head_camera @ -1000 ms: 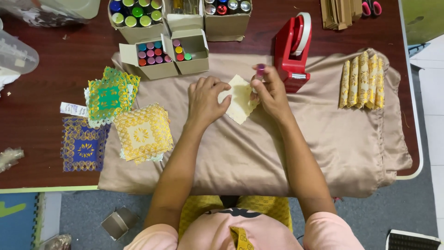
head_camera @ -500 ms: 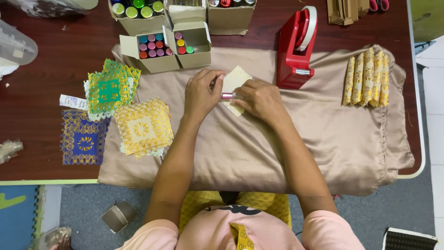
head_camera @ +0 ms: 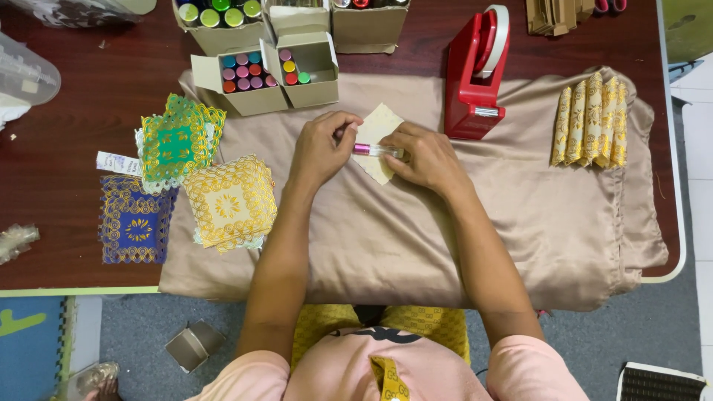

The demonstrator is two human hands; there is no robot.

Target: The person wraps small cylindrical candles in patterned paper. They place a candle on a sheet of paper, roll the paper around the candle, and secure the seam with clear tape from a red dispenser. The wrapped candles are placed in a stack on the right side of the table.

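Satiny tan cloth [head_camera: 416, 230] covers glossy dark wood table [head_camera: 67, 111]; red plastic tape dispenser [head_camera: 475, 74].

A small clear vial [head_camera: 377, 150] with a pink cap lies on its side, pink end toward the person's left, across a pale cream square of patterned paper [head_camera: 378, 126]. The paper sits turned like a diamond, one corner pointing away from the person, flat on the tan satin cloth [head_camera: 416, 230] that covers the tabletop. The left hand [head_camera: 321, 147] pinches the pink cap end, while the right hand [head_camera: 427, 154] covers the vial's other end and the paper's right side.
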